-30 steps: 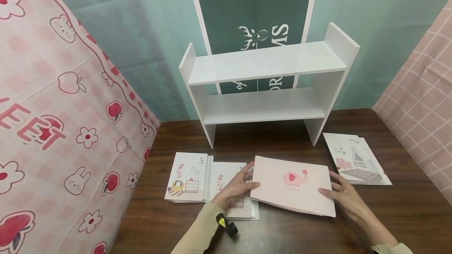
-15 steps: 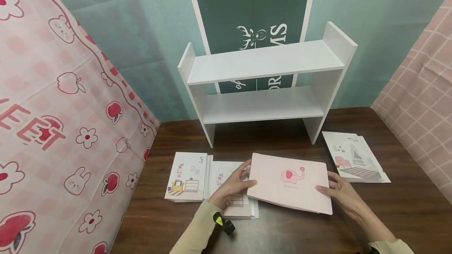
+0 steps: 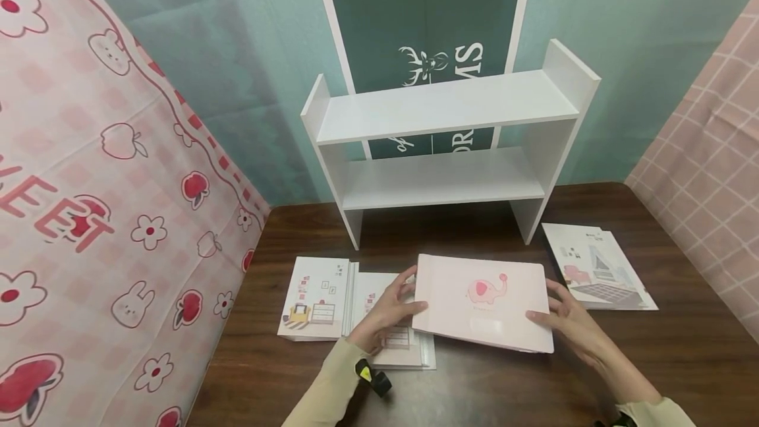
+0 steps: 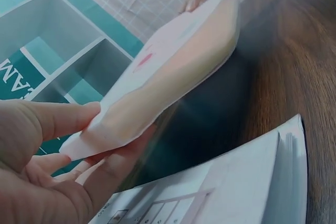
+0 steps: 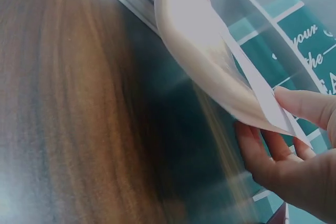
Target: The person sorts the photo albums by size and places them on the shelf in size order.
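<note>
Pink elephant-print booklet (image 3: 477, 312) raised over the wooden table (image 3: 474, 387) — at six o'clock from the white two-tier shelf (image 3: 441, 180).
Left hand (image 3: 388, 312) pinches its nine-o'clock edge, right hand (image 3: 574, 325) its three-o'clock edge — thumbs on top; white illustrated booklets (image 3: 314, 295) lie farther out at nine o'clock.

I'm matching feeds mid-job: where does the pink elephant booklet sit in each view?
Head: pink elephant booklet, lower middle, right of centre.
Left wrist: booklet across the middle, slanting from lower left to upper right.
Right wrist: booklet slanting from top centre down toward the right edge.
Shared landmark: white shelf, upper centre, upper left and upper right respectively.
</note>
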{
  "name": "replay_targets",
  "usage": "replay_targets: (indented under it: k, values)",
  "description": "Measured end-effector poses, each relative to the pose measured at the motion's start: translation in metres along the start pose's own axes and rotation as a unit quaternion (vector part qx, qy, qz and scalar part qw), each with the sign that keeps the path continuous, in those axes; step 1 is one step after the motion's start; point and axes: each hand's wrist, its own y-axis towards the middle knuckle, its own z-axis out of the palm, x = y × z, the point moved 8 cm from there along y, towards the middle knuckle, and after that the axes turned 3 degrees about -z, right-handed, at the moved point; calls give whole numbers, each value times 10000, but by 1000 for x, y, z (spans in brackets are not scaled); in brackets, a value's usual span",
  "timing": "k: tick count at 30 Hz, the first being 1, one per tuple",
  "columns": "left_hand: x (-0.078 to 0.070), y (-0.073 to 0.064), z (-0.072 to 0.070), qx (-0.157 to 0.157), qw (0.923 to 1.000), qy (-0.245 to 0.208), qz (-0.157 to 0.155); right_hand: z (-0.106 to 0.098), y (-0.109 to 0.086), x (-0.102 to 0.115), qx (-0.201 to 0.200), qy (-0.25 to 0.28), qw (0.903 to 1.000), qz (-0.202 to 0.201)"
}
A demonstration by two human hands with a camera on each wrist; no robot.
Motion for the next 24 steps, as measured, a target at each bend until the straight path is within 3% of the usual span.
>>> replay_targets:
  k: [7,17,24]
  values:
    - [3,-2,-6,-185,9996,162,-101,3,1,7,99,-45,9996,-278]
    - [6,-8,-13,-193,9990,4,-408,1,4,13,42,-50,10000,-75]
    - [-3,-10,-13,-11,9998,-101,-149,0,7,23,-87,28,9996,-254]
